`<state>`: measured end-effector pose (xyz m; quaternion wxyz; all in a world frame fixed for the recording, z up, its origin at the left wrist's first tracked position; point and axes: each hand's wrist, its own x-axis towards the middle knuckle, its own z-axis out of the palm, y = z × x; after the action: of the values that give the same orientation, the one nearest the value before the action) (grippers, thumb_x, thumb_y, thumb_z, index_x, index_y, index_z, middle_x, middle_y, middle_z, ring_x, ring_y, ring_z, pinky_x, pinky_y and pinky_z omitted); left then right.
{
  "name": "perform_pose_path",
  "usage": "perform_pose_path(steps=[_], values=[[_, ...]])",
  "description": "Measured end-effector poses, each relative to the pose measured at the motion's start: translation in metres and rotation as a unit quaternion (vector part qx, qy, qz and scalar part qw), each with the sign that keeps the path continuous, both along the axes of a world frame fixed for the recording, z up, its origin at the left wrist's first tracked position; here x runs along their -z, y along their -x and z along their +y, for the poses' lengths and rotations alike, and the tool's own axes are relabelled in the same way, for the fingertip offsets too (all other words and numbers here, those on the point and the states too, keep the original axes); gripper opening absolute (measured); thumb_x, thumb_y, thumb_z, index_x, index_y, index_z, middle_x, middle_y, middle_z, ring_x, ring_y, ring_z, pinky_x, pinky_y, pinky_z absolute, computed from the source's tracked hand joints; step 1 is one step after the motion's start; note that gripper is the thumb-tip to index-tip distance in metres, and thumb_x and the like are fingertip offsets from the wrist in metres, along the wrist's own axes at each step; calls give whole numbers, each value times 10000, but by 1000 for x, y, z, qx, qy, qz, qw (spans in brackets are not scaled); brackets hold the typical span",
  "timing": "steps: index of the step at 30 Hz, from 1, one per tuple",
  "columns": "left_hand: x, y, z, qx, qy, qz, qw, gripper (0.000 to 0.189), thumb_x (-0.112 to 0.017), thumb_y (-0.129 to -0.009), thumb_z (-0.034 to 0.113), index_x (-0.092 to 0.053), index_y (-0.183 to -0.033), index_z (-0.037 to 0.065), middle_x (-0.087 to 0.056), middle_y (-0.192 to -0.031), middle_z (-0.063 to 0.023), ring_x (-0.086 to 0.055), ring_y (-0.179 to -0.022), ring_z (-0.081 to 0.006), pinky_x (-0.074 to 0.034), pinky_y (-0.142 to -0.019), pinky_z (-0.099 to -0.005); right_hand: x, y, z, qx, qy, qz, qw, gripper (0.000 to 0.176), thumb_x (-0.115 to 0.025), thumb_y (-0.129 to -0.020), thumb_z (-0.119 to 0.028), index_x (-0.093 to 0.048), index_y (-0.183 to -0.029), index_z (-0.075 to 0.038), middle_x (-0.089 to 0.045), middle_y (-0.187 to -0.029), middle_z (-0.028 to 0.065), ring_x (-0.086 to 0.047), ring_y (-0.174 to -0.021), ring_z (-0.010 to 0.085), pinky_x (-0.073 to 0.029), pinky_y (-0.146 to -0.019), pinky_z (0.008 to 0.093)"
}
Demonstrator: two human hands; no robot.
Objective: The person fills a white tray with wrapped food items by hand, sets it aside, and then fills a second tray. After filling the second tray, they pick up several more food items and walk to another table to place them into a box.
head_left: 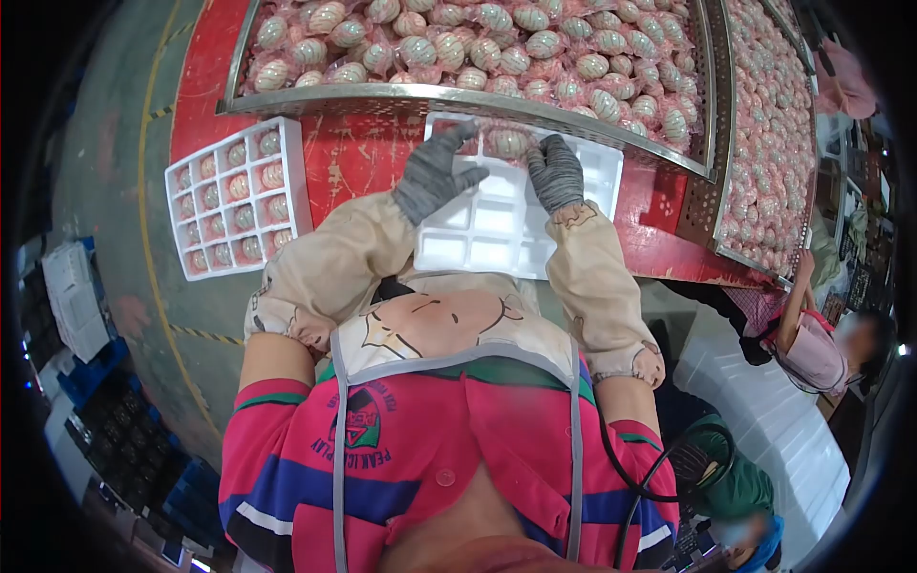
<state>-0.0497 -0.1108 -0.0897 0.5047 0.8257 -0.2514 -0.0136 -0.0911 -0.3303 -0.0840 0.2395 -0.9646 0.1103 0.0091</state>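
A white foam tray with square compartments lies in front of me. In its far row sits an egg in clear pink-tinted wrapping. My right hand, in a grey knit glove, has its fingers bent together at the right end of that egg, closed on its wrapper. My left hand, gloved alike, is over the tray's far left corner with thumb and fingers apart, holding nothing. Pink wrapping shows beside its fingertips. Most compartments nearer my body hold nothing.
A metal-rimmed bin heaped with wrapped eggs stands beyond the tray, with another egg-filled bin to its right. A second foam tray, filled with eggs, lies left on the red table. Another person is at the right.
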Motion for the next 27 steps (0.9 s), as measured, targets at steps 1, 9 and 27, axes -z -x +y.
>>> perform_pose_path(steps=[1, 9, 27], values=[[-3, -4, -6, -2, -3, 4, 1000, 420, -637, -790, 325, -590, -1109, 57, -606, -1070, -151, -600, -943, -307, -483, -814, -416, -7, 1, 0, -2, -3, 4, 1000, 206, -516, -877, -238, -553, -913, -40, -610, -880, 192, -603, -833, 373, -487, -715, 458], [7, -17, -20, 55, -208, -48, 975, 344, -605, -835, 325, -631, -1081, 85, -623, -1063, -137, -591, -961, -313, -462, -853, -413, -40, -15, 11, -174, 44, -47, 983, 241, -564, -845, -226, -568, -1063, -123, -559, -1084, 147, -562, -985, 332, -499, -776, 446], [-97, -159, 25, 34, -399, -176, 899, 365, -646, -767, 255, -598, -1116, 158, -628, -1026, -110, -607, -920, -299, -469, -792, -458, -17, -54, 39, -305, 201, 168, 915, 295, -452, -919, -230, -615, -1135, -114, -604, -1128, 168, -568, -1086, 296, -463, -890, 405]])
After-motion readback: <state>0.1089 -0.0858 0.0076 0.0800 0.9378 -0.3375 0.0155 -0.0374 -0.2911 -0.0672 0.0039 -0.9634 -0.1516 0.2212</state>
